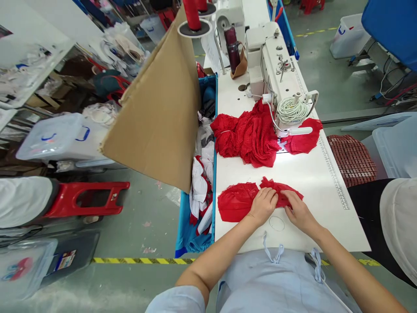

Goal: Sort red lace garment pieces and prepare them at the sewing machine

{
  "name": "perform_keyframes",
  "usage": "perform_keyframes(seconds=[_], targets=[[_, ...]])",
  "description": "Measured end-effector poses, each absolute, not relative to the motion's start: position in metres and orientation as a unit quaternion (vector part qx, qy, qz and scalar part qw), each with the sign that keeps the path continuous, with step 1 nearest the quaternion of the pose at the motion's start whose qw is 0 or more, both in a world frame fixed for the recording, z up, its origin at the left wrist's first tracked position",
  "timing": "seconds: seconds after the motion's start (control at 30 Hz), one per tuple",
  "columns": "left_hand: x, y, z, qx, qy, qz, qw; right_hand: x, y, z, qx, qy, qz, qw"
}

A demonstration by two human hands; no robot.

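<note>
"Where is your red cloth (236,202)?"

"It lies on the white tabletop (321,217), close to the edge by my tummy. One wide part is near the left edge. The other part is more to the middle, under my hands. I can't tell if the two parts are joined."

"What is your left hand (264,204) doing?"

"It lies on the cloth, about where the two parts meet. My fingers are bent and close together, with their tips down on the red. A frilly bit sticks out past them. I can't see if I am pinching it."

"And your right hand (298,211)?"

"It touches the right part. My fingers are bent and half open. My thumb is hidden too much to tell if it grips."

"What else is there?"

"Farther from me is the sewing machine (280,65). A big red heap (249,137) sits beside it and pokes a bit over the left edge. A small red piece (304,137) is on its other side, by the right edge. A blue bin (192,241) stands along the left edge, next to a big cardboard sheet (159,108)."
</note>
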State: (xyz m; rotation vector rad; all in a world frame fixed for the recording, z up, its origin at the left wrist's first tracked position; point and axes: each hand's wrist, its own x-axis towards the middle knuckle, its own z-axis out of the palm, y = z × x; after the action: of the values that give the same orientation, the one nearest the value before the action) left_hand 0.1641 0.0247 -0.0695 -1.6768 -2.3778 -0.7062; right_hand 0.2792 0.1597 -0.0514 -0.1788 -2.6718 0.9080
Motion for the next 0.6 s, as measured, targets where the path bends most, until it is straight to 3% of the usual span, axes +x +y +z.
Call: perform_keyframes(seconds=[0.17, 0.3, 0.47, 0.6], targets=[[0.14, 0.044, -0.053, -0.602, -0.771, -0.181, -0.102, 0.266, 0.16, -0.038, -0.075, -0.983, 0.164, 0.047], [0.123, 0.064, -0.041, -0.563, -0.782, -0.164, -0.212, 0.244, 0.169, -0.052, -0.155, -0.978, 0.127, -0.064], [0.109, 0.074, -0.035, -0.533, -0.796, -0.169, -0.233, 0.235, 0.178, -0.065, -0.202, -0.967, 0.13, -0.079], [0.122, 0.058, -0.032, -0.527, -0.804, -0.184, -0.207, 0.246, 0.172, -0.06, -0.2, -0.97, 0.135, -0.041]])
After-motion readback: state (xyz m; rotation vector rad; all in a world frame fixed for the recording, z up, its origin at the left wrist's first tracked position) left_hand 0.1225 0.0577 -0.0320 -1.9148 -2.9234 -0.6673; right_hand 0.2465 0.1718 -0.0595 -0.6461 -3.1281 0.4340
